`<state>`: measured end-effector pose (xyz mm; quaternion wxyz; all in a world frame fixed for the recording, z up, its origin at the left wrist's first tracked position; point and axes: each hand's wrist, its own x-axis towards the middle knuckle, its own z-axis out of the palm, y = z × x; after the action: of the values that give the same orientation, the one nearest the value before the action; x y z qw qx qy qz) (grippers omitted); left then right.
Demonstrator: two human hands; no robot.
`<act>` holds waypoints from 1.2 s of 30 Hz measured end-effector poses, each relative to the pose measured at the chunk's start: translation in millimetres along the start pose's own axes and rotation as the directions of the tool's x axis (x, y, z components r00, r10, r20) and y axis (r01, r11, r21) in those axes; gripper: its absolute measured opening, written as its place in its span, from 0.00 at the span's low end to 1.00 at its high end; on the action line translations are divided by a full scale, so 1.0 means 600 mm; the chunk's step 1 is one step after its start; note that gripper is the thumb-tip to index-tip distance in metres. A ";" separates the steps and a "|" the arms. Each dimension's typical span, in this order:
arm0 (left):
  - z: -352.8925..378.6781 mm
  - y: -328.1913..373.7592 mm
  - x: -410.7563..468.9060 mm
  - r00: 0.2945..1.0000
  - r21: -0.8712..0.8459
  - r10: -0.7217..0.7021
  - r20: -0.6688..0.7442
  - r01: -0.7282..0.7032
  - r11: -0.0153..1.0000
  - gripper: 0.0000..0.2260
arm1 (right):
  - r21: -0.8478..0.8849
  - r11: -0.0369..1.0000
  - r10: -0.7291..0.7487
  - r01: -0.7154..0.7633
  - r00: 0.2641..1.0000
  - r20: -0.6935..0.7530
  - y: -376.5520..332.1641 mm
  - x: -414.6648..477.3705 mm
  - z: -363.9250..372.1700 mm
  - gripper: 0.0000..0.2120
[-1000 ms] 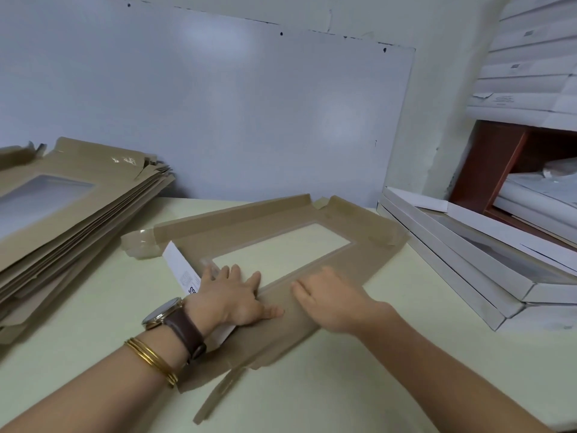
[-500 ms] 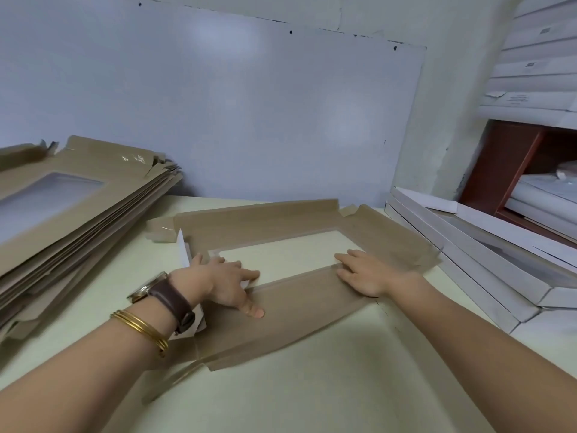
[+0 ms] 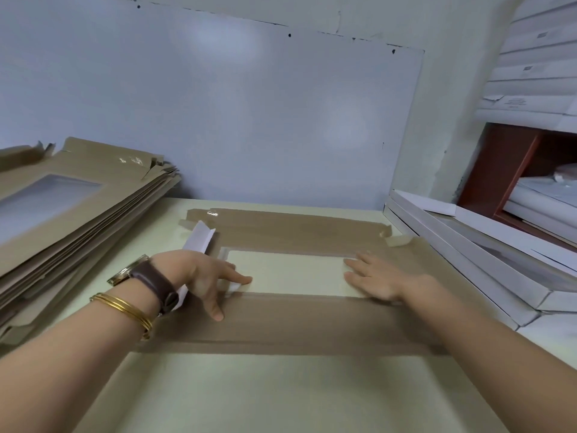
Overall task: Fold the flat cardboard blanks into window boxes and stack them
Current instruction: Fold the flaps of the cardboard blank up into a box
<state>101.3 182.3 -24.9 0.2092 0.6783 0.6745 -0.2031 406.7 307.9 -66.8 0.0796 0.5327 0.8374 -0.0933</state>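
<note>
- At nine o'clock, a pile of flat blanks (image 3: 78, 214) is lying window-side up on the table (image 3: 249, 395). There are too many sheets to count, and they are probably being kept within the left arm's reach.
- The left hand (image 3: 206, 276), wearing one watch (image 3: 146, 279) and thin gold bangles (image 3: 125, 309), is pressing on the single blank (image 3: 296, 326) being worked at the table's centre. Its fingers are spreading apart, forefinger by the window's near edge and thumb on the near panel — apparently pinning the sheet for folding.
- One white flap (image 3: 199, 237) is standing up at twelve o'clock from that hand.
- The right hand (image 3: 374, 279) is lying flat at the window's three o'clock end, fingers straight and gripping nothing — seemingly steadying that side.
- At three o'clock, folded white boxes (image 3: 468, 260) are sitting stacked, at least three of them, likely the finished ones.
</note>
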 end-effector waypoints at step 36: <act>0.061 0.136 0.022 0.966 -0.048 0.123 -0.228 -0.137 0.989 0.38 | -0.155 0.968 0.176 -0.198 0.973 -0.147 -0.161 -0.038 0.017 0.35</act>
<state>183.3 172.5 -61.9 0.1658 0.7326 0.6541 -0.0896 328.8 245.0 -64.3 0.0772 0.6057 0.7916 0.0212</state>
